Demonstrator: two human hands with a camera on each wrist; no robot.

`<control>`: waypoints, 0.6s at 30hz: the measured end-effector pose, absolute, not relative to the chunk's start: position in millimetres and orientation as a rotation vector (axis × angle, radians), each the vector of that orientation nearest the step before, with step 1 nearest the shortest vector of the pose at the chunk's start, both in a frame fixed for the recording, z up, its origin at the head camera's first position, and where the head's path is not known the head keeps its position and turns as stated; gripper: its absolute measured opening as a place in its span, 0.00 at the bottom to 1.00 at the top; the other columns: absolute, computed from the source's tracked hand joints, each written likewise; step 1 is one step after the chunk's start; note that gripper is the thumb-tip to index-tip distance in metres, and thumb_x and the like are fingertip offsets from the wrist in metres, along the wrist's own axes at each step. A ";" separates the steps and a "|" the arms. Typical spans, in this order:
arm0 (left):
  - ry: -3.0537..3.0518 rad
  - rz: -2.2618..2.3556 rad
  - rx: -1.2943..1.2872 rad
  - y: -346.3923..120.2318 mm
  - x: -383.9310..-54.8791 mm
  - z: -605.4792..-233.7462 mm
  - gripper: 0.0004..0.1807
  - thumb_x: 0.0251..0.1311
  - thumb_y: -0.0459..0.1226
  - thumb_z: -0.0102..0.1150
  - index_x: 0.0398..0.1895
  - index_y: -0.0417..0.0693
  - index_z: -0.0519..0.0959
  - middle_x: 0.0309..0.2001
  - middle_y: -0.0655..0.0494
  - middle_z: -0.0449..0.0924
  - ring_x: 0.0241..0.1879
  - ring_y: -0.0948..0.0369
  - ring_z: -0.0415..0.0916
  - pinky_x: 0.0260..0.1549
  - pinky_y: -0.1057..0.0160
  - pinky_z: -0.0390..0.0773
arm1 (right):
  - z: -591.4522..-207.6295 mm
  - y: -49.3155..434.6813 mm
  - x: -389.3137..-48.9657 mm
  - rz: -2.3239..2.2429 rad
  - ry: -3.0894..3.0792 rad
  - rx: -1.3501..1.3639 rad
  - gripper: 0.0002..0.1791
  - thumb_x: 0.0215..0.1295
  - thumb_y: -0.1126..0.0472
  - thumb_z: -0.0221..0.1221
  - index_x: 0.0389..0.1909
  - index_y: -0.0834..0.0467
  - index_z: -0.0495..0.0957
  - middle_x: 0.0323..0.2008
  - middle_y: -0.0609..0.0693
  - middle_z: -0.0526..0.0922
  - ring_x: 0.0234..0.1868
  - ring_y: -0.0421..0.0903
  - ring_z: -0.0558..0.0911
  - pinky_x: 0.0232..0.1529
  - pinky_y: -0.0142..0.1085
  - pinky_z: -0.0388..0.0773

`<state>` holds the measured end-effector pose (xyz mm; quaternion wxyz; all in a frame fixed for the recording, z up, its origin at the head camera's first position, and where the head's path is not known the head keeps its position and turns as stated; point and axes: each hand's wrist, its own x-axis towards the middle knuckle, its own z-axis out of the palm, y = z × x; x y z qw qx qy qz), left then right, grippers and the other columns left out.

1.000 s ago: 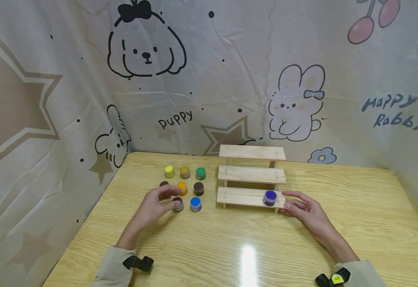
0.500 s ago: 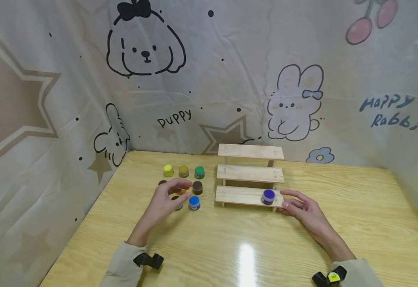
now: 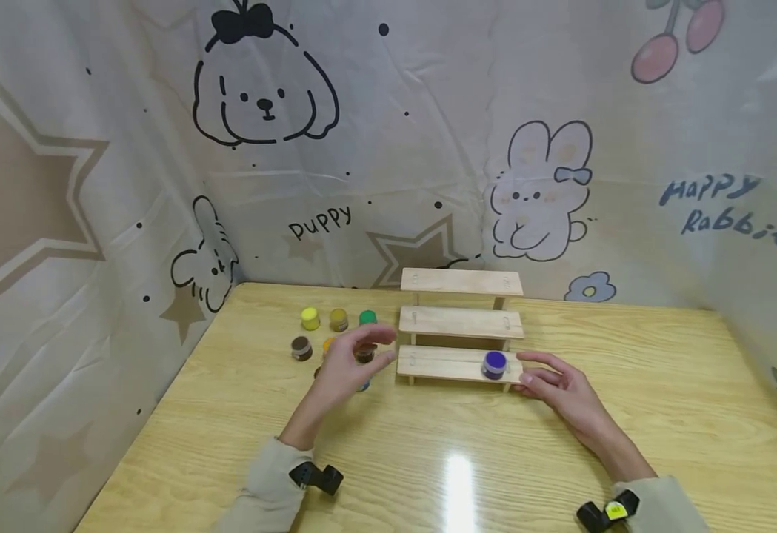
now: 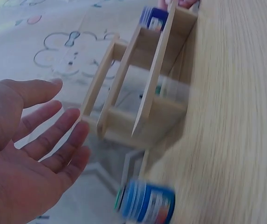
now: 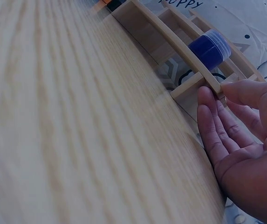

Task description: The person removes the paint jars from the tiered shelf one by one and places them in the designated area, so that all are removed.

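My left hand (image 3: 344, 366) hovers over the small paint jars with its fingers spread and nothing held; in the left wrist view the empty palm shows. It partly hides a dark jar, an orange jar and the blue jar (image 4: 148, 202). My right hand (image 3: 564, 389) pinches the right end of the lowest step of a three-tier wooden display stand (image 3: 458, 323). In the right wrist view the thumb lies on the step's edge, with fingers (image 5: 212, 123) beneath. On that step, close to the right hand, stands a purple paint jar (image 3: 494, 365).
Left of the stand on the wooden table (image 3: 428, 444) are a yellow jar (image 3: 310, 319), an ochre jar (image 3: 338, 320), a green jar (image 3: 368, 317) and a dark brown jar (image 3: 301, 348). Behind the table hangs a printed curtain (image 3: 361, 148).
My left hand has moved right across the jars, from the dark ones on the left towards the stand, uncovering the left dark jar. My right hand stays at the stand's end.
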<state>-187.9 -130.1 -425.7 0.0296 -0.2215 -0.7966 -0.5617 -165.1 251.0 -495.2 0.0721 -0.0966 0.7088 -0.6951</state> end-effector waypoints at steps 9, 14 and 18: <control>-2.450 -1.790 -0.725 -86.6 -191.1 -429.0 0.18 0.65 0.34 0.69 0.58 0.43 0.81 0.54 0.49 0.84 0.56 0.53 0.79 0.60 0.47 0.77 | -495.0 250.9 -165.2 -2.065 2.161 -0.269 0.28 0.76 0.62 0.59 0.70 0.69 0.66 0.48 0.58 0.86 0.46 0.47 0.88 0.51 0.39 0.85; -2.447 -1.799 -0.774 -65.2 -192.2 -431.1 0.18 0.66 0.34 0.68 0.58 0.40 0.81 0.55 0.46 0.84 0.57 0.52 0.80 0.60 0.46 0.77 | -495.2 251.9 -164.8 -2.067 2.152 -0.245 0.28 0.76 0.62 0.59 0.70 0.69 0.66 0.47 0.57 0.86 0.46 0.46 0.87 0.51 0.39 0.85; -2.450 -1.791 -0.817 -49.7 -191.7 -431.5 0.18 0.66 0.34 0.68 0.57 0.41 0.81 0.55 0.43 0.83 0.56 0.50 0.80 0.60 0.47 0.77 | -495.4 251.6 -165.2 -2.069 2.147 -0.235 0.28 0.76 0.62 0.60 0.71 0.69 0.66 0.47 0.56 0.86 0.46 0.46 0.87 0.51 0.39 0.85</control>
